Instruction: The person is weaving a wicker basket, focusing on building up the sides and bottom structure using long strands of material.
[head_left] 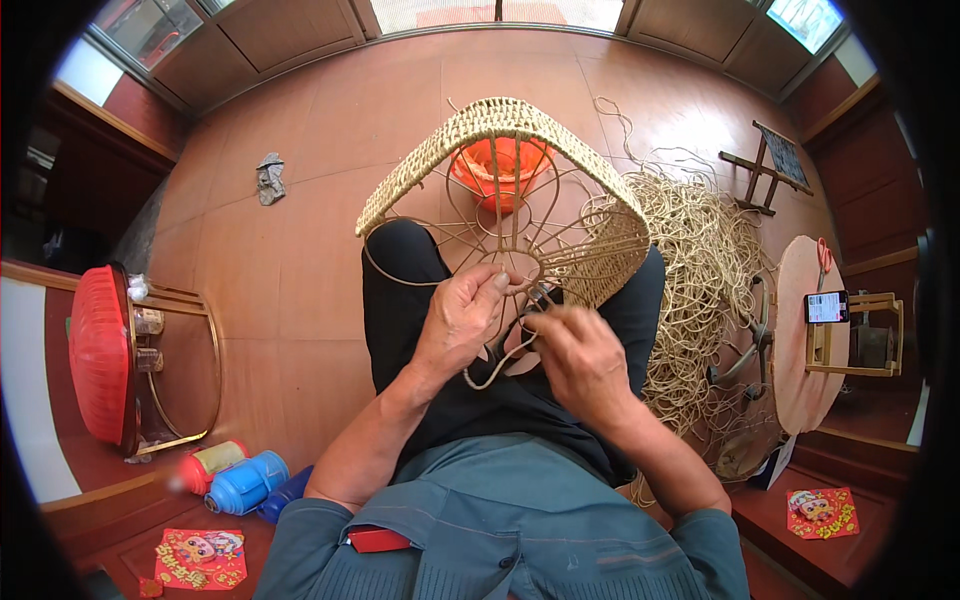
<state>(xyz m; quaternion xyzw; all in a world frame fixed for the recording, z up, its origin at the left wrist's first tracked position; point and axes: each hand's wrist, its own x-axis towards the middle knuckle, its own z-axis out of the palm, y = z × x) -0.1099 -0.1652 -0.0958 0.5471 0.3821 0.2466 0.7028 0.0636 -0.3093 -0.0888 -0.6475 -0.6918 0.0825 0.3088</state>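
A basket-like wire frame (483, 207) with a woven cord band (500, 118) round its rim rests across my knees. Thin wires run from the band to a small ring in the middle. My left hand (464, 312) pinches the wire at this ring between thumb and fingers. Close by on the right, my right hand (578, 345) is bent and slightly blurred, its fingers closed on a tan cord (490, 383). The cord hangs in a loop between the two hands. A small shiny metal piece (541, 295) shows just above my right fingers; its kind is unclear.
A big heap of loose cord (690, 270) lies on the floor to the right. Behind the frame stands a red bucket (503, 172). A round table (800, 350) bears a phone (826, 307) and scissors (824, 256). Thermos flasks (248, 482) lie lower left; a folding stool (772, 165) stands far right.
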